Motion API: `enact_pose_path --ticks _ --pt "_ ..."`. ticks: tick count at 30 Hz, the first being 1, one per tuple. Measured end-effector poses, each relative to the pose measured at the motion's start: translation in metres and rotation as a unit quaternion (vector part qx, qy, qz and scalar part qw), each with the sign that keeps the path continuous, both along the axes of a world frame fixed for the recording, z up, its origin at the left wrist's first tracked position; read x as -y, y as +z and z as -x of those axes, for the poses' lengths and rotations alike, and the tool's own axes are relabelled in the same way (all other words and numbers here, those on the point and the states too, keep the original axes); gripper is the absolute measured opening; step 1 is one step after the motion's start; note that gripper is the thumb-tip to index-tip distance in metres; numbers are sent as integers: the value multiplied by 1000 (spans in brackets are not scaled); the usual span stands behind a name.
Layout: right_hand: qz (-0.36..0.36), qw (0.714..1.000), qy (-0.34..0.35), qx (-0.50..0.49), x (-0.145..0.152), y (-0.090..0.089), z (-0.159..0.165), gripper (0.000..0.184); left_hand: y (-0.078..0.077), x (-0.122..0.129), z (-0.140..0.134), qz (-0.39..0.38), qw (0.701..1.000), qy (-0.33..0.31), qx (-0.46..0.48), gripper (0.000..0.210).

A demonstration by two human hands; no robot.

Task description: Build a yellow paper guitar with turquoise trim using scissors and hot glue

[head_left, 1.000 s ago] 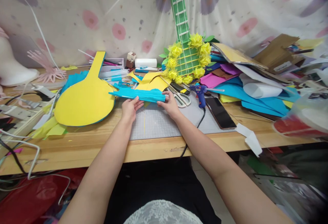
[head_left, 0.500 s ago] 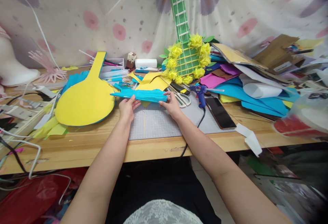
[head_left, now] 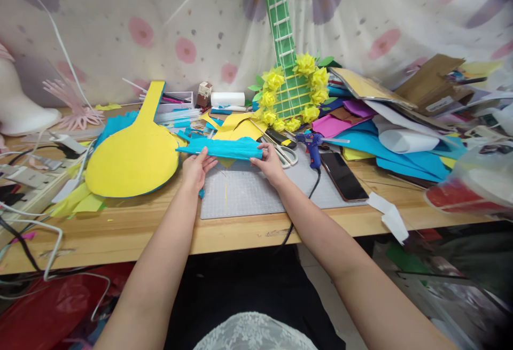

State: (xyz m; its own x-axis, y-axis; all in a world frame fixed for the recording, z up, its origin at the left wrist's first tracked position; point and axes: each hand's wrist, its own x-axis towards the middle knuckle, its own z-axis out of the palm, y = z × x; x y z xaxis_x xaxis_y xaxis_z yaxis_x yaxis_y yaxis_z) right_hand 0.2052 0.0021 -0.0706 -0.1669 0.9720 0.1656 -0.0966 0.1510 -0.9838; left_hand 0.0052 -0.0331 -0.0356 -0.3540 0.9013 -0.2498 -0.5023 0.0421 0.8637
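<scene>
A strip of blue crepe paper stretches between my two hands above the grey cutting mat. My left hand pinches it toward its left end, thumb on top. At the right end, my right hand grips it between thumb and fingers. A yellow paper banjo-shaped cutout with a blue edge lies left of my left hand. White-handled scissors rest just beyond my right hand, partly hidden. The blue glue gun sits to their right.
A green paper guitar with yellow flowers leans at the back. A phone lies on the mat's right side. Coloured paper sheets pile up at the right, near a plastic cup. Cables and a power strip crowd the left.
My left hand has shifted slightly left and down, and the paper's upper edge looks a little different. A small blue scrap now shows below my left hand. The right hand has barely moved.
</scene>
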Motion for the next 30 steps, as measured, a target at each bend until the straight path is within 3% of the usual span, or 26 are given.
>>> enact_pose_path --ticks 7,20,30 --pt "3 1000 -10 2 -4 -3 -2 48 -2 -2 7 -26 1000 4 -11 8" --pt "-8 1000 4 0 0 -2 1 45 0 -4 5 9 999 50 -3 8" --pt "2 1000 -14 -14 -3 -3 -2 46 3 -2 10 10 1000 -19 0 6"
